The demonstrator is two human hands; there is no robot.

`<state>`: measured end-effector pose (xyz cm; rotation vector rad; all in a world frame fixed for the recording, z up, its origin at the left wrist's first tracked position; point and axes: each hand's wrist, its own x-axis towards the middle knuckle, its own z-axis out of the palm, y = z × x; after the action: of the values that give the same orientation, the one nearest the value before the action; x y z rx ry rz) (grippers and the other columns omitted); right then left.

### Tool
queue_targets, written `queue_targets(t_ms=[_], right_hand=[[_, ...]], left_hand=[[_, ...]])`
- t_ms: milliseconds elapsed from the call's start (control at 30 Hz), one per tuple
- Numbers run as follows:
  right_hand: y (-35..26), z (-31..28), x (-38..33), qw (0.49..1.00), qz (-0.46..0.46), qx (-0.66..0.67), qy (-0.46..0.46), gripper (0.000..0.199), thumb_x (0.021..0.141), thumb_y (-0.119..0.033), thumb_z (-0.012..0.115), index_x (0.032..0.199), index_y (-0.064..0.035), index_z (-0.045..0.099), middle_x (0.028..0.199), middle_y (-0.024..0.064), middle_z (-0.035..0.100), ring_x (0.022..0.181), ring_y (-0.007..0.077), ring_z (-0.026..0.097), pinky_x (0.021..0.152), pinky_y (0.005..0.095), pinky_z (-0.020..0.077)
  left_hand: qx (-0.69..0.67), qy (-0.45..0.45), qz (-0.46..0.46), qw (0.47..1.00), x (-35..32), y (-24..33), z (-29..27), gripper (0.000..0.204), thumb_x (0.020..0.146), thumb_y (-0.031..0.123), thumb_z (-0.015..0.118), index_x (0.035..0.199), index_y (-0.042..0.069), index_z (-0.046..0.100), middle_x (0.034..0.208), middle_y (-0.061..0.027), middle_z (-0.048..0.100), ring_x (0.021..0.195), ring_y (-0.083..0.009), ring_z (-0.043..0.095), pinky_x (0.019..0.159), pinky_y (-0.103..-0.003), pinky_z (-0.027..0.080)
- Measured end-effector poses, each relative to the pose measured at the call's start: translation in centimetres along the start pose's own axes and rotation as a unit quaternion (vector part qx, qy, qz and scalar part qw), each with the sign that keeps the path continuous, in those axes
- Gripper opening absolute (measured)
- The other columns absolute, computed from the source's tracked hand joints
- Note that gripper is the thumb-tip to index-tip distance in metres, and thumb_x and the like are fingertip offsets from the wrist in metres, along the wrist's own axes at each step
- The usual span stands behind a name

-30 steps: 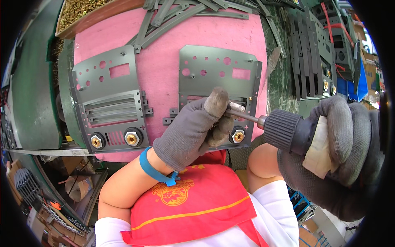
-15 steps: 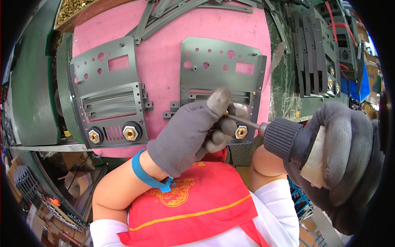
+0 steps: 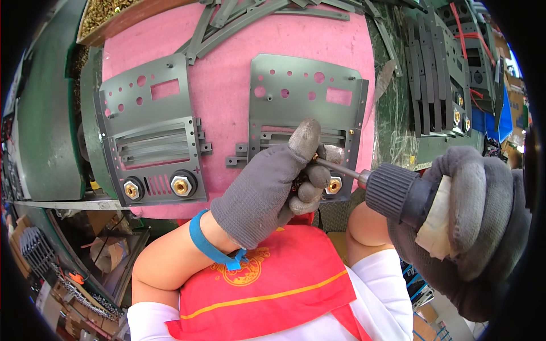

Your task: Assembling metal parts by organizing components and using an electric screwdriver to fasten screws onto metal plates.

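My right hand, in a grey coated glove, is wrapped round a power screwdriver with a ribbed black collar and a pale wrapping on its body. Its thin bit points left to my left hand, also gloved. Thumb and forefinger there pinch a small brass-coloured screw at the bit's tip; the curled fingers partly hide something dark in the palm. Both hands are above the lower part of the right grey metal panel, covering some of its slots. A brass fitting with a hex nut shows beside my left fingers.
A similar panel with two brass fittings lies to the left on the pink mat. Grey metal strips are heaped at the far edge. A box of small brass parts stands far left; several panels stand upright at right.
My left hand has shifted very slightly right, still at the bit's tip. Both panels appear slightly lower in view. The right hand keeps its grip on the power screwdriver.
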<state>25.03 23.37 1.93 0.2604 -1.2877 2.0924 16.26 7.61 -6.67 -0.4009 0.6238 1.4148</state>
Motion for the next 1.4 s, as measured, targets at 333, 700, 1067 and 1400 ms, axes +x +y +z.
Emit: queue_targets(t_ms=[333,700,1067,1400], right_hand=[[0.5,0.0,-0.7,1.0,0.012,-0.009,0.006,0.026,0.067,-0.005,0.076,0.058,-0.0182,0.055,0.055,-0.0055,0.059,0.056,0.0021,0.056,0.06,0.0168,0.0471],[1.1,-3.5,-1.0,0.988,-0.033,-0.144,0.045,0.025,0.088,-0.029,0.068,0.097,-0.0102,0.054,0.091,0.0021,0.049,0.074,0.0111,0.043,0.068,0.0298,0.0334],[-0.1,-6.8,-1.9,0.969,0.019,-0.246,-0.016,0.008,0.089,-0.022,0.058,0.096,-0.0207,0.06,0.084,-0.0033,0.042,0.072,0.0089,0.04,0.067,0.0297,0.0269],[-0.4,-6.8,-2.9,0.958,0.054,-0.28,0.017,0.011,0.091,-0.026,0.06,0.101,-0.0237,0.062,0.082,-0.0058,0.042,0.069,0.0062,0.042,0.066,0.0274,0.0275]], left_hand=[[-0.037,-0.024,0.012,0.999,-0.3,-0.4,0.1,0.057,0.102,0.054,0.044,0.121,0.001,0.058,0.073,0.005,0.047,0.057,-0.005,0.035,0.049,-0.021,0.029],[0.818,0.026,0.36,0.447,-4.0,-2.2,-4.4,0.029,0.083,0.022,0.072,0.11,0.01,0.07,0.069,-0.0023,0.046,0.062,-0.0179,0.052,0.051,-0.032,0.04],[0.852,-0.002,0.425,0.307,-1.8,-3.4,-4.8,0.022,0.078,0.01,0.067,0.099,0.004,0.068,0.073,-0.0007,0.048,0.064,-0.0151,0.051,0.05,-0.03,0.039],[0.857,0.001,0.399,0.326,-2.4,-3.5,-4.8,0.032,0.076,0.01,0.066,0.107,0.003,0.068,0.074,-0.0006,0.051,0.064,-0.0163,0.053,0.05,-0.031,0.04]])
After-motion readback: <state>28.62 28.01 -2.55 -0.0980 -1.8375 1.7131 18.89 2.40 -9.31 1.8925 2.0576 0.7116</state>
